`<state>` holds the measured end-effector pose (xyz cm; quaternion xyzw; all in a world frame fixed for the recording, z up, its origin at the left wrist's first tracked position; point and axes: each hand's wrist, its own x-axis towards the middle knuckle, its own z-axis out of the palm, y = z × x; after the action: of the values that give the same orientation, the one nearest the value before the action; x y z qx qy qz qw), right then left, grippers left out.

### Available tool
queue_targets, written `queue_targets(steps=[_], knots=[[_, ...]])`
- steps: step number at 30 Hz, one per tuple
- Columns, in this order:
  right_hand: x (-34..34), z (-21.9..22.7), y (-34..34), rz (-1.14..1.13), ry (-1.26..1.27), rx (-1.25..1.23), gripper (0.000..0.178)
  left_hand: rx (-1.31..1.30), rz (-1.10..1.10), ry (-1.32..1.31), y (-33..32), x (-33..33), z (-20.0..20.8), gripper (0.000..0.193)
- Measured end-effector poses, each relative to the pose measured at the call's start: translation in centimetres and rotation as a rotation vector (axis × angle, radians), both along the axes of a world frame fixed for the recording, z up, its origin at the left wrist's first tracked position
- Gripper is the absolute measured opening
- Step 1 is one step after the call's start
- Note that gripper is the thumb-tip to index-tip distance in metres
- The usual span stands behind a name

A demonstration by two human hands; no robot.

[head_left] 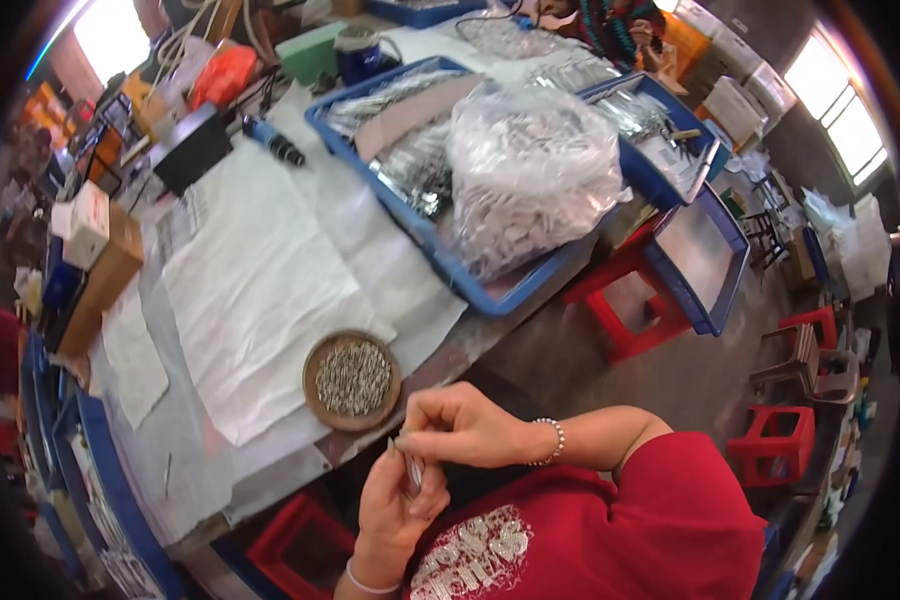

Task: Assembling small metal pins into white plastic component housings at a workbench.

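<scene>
Both my hands are together just off the table's near edge. My left hand (400,505), fingers curled, grips a thin pale piece (415,470) that looks like a slim strip; its exact kind is too small to tell. Against its upper end my right hand (462,425) is pinched, and a small tip shows by the fingertips. What the right fingers hold is mostly hidden. Right beside the hands, on the table edge, stands a round brown bowl (315,402) filled with many small silvery metal parts (355,380).
White sheets (260,270) cover the table. Beyond lies a blue tray (500,300) of metal pieces with a bulging clear bag (535,170) on top. Another blue tray (710,250) rests on a red stool (620,325) at right. A person (620,30) sits across the table.
</scene>
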<state>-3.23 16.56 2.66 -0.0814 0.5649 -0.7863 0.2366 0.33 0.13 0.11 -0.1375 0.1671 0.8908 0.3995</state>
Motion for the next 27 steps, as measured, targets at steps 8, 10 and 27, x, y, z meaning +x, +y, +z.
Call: queue_targets(steps=[8, 10, 27], knots=[[-4.5, 9.0, 11.2, -0.557, 0.659, 0.660, 0.007, -0.018, -0.131, 0.191, 1.4, -0.6, 1.9, 0.037], [-7.4, 10.2, 14.2, -0.807, 0.687, 0.720, 0.007, -0.050, -0.133, 0.173, 1.3, -0.6, 1.7, 0.037], [-18.1, 9.7, 19.3, -0.524, 0.932, 1.641, 0.016, -0.119, -0.062, 0.187, 1.3, -0.5, 0.5, 0.030]])
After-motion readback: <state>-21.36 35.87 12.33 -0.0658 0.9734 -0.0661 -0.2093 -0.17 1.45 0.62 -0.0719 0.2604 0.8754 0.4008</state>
